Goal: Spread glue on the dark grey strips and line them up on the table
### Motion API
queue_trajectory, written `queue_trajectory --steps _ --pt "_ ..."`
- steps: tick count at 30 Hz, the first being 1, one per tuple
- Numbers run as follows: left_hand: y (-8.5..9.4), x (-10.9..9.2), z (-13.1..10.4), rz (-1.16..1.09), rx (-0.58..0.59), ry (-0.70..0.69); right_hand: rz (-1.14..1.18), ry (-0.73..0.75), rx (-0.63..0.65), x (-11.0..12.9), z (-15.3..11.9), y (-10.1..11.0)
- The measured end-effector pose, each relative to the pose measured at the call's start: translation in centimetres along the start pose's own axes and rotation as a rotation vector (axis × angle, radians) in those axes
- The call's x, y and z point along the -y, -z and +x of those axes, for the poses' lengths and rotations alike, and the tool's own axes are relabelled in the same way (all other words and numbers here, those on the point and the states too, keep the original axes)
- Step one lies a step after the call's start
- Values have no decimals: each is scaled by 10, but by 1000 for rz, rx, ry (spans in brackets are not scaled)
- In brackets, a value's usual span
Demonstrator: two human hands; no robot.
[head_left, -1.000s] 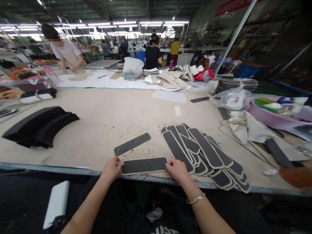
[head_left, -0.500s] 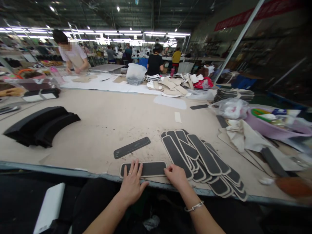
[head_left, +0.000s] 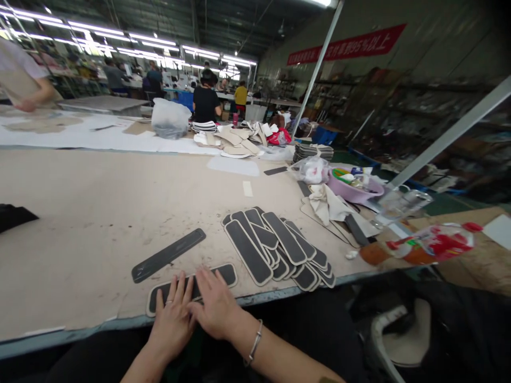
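At the table's near edge lies a long dark grey strip panel with a beige border (head_left: 227, 274). My left hand (head_left: 173, 311) rests flat on its left half, fingers spread. Beside it, my right hand (head_left: 215, 303) lies flat across the middle of the panel, fingers stretched out and its thumb touching the left hand. Just beyond the panel is a bare dark grey strip (head_left: 170, 255) without a border. To the right, a fanned pile of similar bordered panels (head_left: 285, 236) overlaps loosely.
A purple basin (head_left: 355, 192), a clear plastic bag (head_left: 313, 170) and drink bottles (head_left: 433, 244) stand at the right. Pale offcuts (head_left: 235, 139) and a white bag (head_left: 171, 118) sit at the back. A co-worker's arm (head_left: 35, 96) shows at far left.
My right hand has gone from pinching the panel's right end to lying flat on its middle, beside my left hand. The view has swung to the right.
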State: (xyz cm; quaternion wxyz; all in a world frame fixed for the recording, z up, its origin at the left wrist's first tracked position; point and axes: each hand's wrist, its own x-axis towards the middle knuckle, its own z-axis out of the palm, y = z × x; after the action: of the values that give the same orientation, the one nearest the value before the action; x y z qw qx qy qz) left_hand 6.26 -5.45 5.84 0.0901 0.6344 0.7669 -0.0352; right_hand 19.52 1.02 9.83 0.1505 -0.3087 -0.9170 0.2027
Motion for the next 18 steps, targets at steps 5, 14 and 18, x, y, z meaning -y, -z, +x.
queue_trajectory --steps 5,14,18 --pt "4 1 -2 -29 39 -4 1 5 171 -5 2 -13" --pt "9 33 -12 -48 79 239 -220 -203 107 -76 -30 -9" --pt "1 33 -15 -221 108 278 -341 -208 39 -99 -23 -63"
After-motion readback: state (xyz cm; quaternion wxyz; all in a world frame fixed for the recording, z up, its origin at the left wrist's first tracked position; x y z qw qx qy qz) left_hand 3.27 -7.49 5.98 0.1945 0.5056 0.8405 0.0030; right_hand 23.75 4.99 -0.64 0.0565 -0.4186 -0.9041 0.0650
